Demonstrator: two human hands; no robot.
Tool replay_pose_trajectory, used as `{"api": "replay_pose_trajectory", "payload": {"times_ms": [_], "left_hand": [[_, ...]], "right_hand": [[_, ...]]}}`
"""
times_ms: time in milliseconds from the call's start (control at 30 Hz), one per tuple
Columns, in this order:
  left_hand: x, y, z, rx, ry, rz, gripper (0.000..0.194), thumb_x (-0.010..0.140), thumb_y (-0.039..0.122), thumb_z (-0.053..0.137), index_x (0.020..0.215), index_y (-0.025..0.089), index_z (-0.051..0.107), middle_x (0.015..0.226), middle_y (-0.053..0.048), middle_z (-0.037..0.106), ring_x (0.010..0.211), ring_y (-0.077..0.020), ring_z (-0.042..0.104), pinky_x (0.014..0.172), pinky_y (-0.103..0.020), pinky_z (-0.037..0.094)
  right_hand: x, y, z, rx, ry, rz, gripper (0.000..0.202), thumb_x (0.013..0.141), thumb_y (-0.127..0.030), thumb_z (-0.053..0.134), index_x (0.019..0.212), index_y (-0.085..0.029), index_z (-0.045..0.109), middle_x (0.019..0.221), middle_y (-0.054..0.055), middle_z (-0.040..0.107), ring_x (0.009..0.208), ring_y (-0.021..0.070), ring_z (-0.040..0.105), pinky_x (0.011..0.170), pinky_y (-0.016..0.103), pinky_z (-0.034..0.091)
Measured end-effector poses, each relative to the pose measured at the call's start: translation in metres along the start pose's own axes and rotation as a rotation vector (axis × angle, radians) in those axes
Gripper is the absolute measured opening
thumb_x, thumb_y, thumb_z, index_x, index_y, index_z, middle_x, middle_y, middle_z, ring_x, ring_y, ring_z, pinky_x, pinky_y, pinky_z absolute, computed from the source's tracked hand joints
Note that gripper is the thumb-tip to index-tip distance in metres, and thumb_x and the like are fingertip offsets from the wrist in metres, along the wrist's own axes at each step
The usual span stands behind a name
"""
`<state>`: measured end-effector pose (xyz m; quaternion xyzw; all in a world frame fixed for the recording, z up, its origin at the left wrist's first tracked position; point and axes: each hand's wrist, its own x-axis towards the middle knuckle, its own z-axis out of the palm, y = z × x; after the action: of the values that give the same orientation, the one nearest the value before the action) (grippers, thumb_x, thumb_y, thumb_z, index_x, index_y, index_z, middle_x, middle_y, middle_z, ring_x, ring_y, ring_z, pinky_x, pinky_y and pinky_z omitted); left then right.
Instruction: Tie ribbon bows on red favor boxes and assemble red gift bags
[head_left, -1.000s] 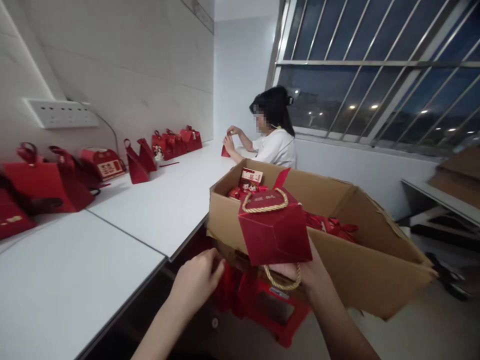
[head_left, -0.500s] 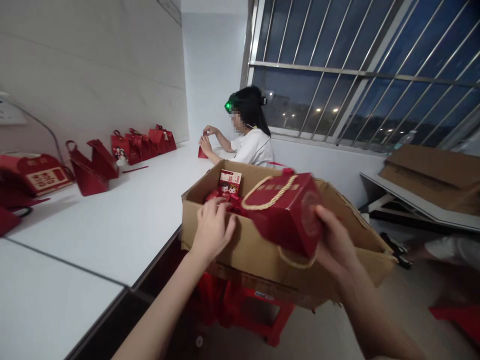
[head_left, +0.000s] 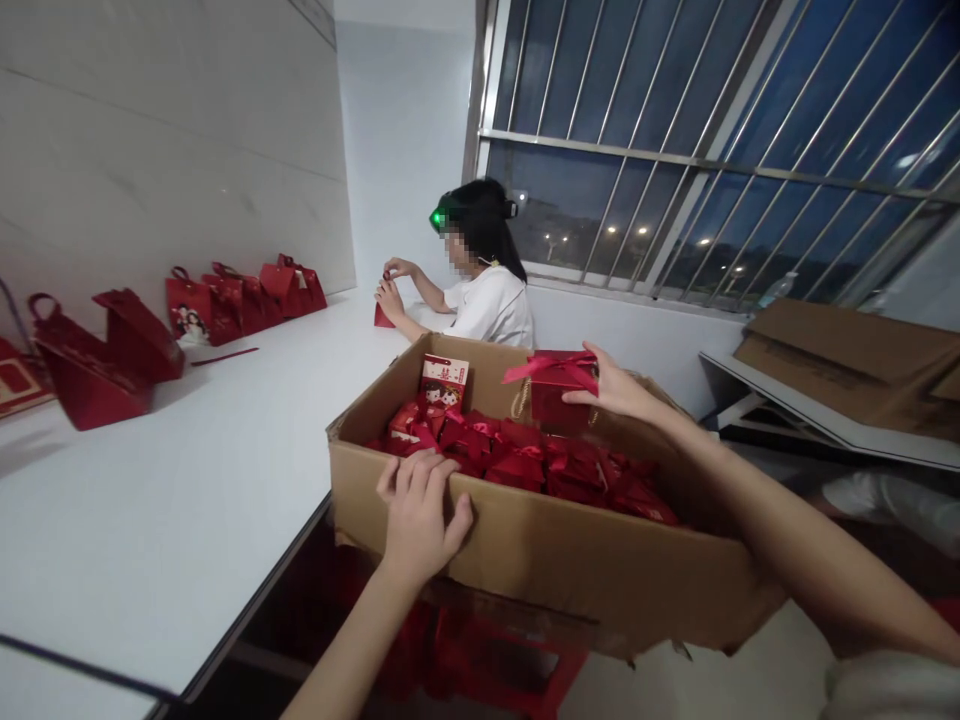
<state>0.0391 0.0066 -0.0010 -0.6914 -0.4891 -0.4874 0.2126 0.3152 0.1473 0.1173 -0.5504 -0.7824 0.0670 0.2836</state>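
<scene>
My right hand [head_left: 611, 385] pinches a red gift box [head_left: 559, 392] with a pink-red ribbon bow and a cord handle. It holds this gift box at the far side inside a large cardboard box [head_left: 540, 525]. The fingers of my left hand [head_left: 424, 515] curl over the near rim of the cardboard box, with the thumb on the outside. Red ribboned gift boxes [head_left: 517, 465] cover the inside of the carton. A cream and red card-like packet with cartoon figures [head_left: 444, 382] stands upright in its far left corner.
The white table [head_left: 247, 450] runs along the left. Several red handled bags [head_left: 240, 300] stand along the wall, with an opened red box [head_left: 97, 360] closer. A co-worker [head_left: 487, 290] handles a small red box at the far end. Below the carton is a red stool [head_left: 517, 660].
My right hand has carried the red gift box from above the near rim to the carton's far side and lowered it inside. My left hand now grips the near rim.
</scene>
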Motion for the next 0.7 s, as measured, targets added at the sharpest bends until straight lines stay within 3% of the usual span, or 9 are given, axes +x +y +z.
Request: {"api": "replay_pose_trajectory", "payload": {"times_ms": [133, 300, 500, 700], "left_hand": [[-0.001, 0.001, 0.000, -0.036, 0.002, -0.023, 0.019, 0.085, 0.027, 0.043, 0.095, 0.018, 0.056, 0.092, -0.008, 0.063, 0.100, -0.0258, 0.053, 0.097, -0.043, 0.024], [-0.006, -0.003, 0.008, -0.040, 0.079, 0.000, 0.019, 0.082, 0.027, 0.045, 0.094, 0.019, 0.056, 0.089, -0.007, 0.062, 0.097, -0.0255, 0.053, 0.098, -0.043, 0.021], [-0.014, -0.008, 0.014, -0.045, 0.075, 0.019, 0.021, 0.080, 0.027, 0.045, 0.096, 0.021, 0.057, 0.087, -0.006, 0.063, 0.096, -0.0242, 0.054, 0.100, -0.041, 0.019], [-0.011, 0.003, 0.018, -0.128, 0.172, -0.104, 0.023, 0.084, 0.030, 0.037, 0.091, 0.022, 0.058, 0.083, -0.005, 0.063, 0.094, -0.0235, 0.055, 0.098, -0.042, 0.022]], "right_hand": [[0.013, 0.008, 0.014, 0.042, -0.013, -0.009, 0.096, 0.051, -0.052, 0.079, 0.132, -0.015, 0.041, 0.135, 0.020, 0.046, 0.125, 0.0378, 0.045, 0.108, 0.054, 0.031], [0.039, -0.004, 0.039, 0.145, 0.017, -0.003, 0.081, 0.060, -0.053, 0.074, 0.126, -0.016, 0.044, 0.123, 0.017, 0.055, 0.113, 0.0327, 0.055, 0.101, 0.051, 0.040], [0.075, -0.033, 0.113, 0.240, -0.002, -0.053, 0.086, 0.060, -0.044, 0.077, 0.131, -0.015, 0.036, 0.136, 0.019, 0.041, 0.127, 0.0321, 0.042, 0.109, 0.049, 0.031], [0.079, -0.048, 0.183, 0.353, -0.134, -0.070, 0.091, 0.058, -0.034, 0.077, 0.134, -0.014, 0.031, 0.138, 0.020, 0.035, 0.132, 0.0302, 0.036, 0.112, 0.045, 0.024]]}}
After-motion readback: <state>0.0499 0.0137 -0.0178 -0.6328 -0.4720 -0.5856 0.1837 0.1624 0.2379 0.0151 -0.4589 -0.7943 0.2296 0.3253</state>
